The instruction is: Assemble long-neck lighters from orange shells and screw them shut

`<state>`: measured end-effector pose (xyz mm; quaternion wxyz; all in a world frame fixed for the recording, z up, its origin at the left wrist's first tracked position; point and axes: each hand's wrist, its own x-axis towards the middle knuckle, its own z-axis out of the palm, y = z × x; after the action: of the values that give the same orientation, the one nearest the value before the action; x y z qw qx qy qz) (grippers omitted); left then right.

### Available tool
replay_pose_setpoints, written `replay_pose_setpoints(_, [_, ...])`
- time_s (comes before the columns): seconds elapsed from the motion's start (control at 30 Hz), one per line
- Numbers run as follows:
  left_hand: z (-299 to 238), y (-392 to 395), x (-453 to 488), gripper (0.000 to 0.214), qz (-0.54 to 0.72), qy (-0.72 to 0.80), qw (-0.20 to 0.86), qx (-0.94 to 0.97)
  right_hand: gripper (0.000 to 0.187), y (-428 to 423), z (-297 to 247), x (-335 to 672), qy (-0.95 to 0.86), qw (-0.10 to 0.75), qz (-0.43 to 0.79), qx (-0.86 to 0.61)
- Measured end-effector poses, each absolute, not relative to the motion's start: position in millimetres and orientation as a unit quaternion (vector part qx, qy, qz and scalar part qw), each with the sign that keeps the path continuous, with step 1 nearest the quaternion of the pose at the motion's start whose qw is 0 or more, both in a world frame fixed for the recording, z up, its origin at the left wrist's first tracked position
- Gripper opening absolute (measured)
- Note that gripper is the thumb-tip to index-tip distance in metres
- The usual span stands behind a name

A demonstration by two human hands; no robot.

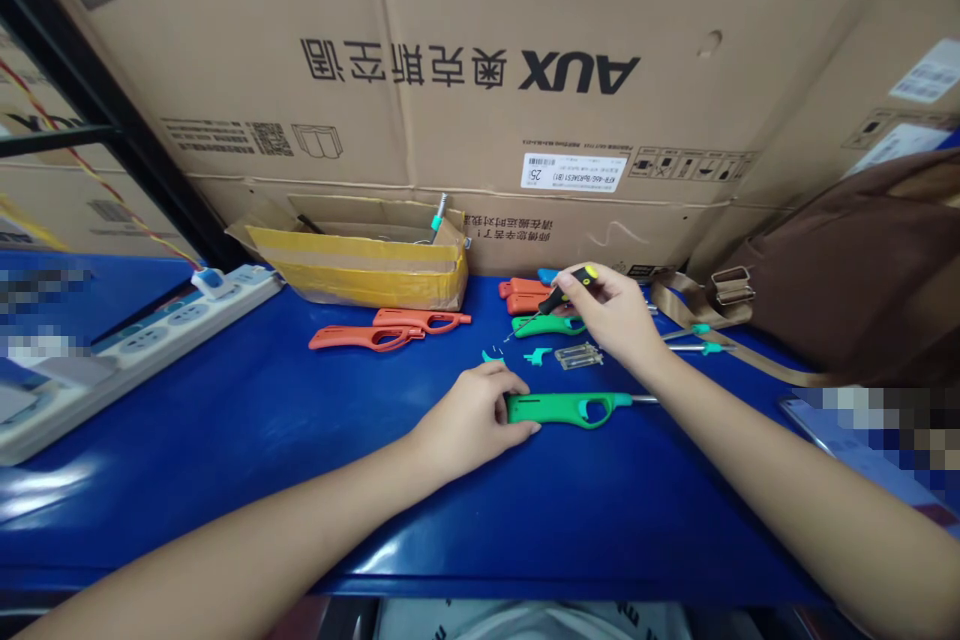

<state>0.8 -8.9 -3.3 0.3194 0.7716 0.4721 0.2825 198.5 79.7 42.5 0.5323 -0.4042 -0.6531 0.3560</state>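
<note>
2 forearms [292, 532] lie nearest me; left hand [476, 422] grips a lighter [551, 408], right hand [609, 310] a screwdriver [553, 301] (tip down).

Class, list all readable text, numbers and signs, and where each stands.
"AUX": cardboard panel, upside down.
"奥克斯空调": same panel.
"师傅您辛苦了!": panel, lower.
"请在搬运时对我": panel, partly hidden.
"25": white label.
"KFR": same label.
Too small, blurred or cut off: remaining panel and label print; stickers at right; lettering below the table.
</note>
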Motion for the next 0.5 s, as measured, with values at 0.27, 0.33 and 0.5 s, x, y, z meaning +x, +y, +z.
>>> replay_pose_setpoints(0.27, [-14.1, -14.2, 10.9, 0.032, 0.334, 0.457, 0.46, 0.684, 0.051, 53.7, 47.8, 225.8, -0.524, 0.594, 0.434, -0.429])
replay_pose_setpoints(0.33, [-15.3, -14.2, 12.6, 0.036, 0.349, 0.462, 0.49, 0.651, 0.053, 48.0, 44.6, 230.4, -0.495, 0.603, 0.461, -0.423])
replay_pose_setpoints(0.5, [-6.7, -12.1, 12.5, 0.038, 0.397, 0.456, 0.518, 0.605, 0.053, 41.3, 33.7, 233.7, -0.453, 0.605, 0.499, -0.423])
